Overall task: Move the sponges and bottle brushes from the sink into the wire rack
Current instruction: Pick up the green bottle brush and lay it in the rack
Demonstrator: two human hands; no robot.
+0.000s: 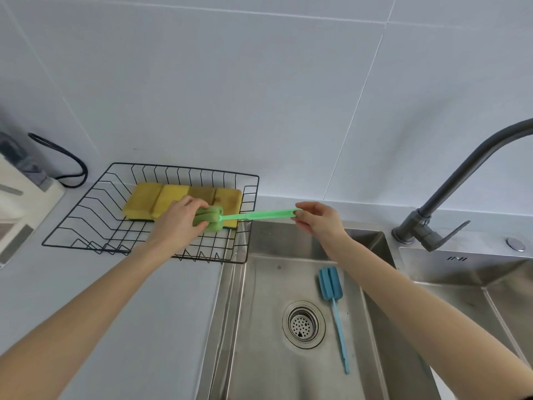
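A green bottle brush (253, 215) is held level over the right side of the black wire rack (95, 197). My left hand (178, 219) grips its foam head above the rack. My right hand (317, 219) pinches the far end of its handle, over the sink's rim. Several yellow sponges (170, 199) lie side by side in the rack, partly hidden behind my left hand. A blue bottle brush (331, 290) lies on the bottom of the steel sink (259, 327), right of the drain, head toward the wall.
The drain strainer (303, 324) is in the sink's middle. A dark grey faucet (450, 197) rises at the right, beside a second basin (476, 295). An appliance with a black cord (66, 160) stands at the left on the grey counter (115, 313).
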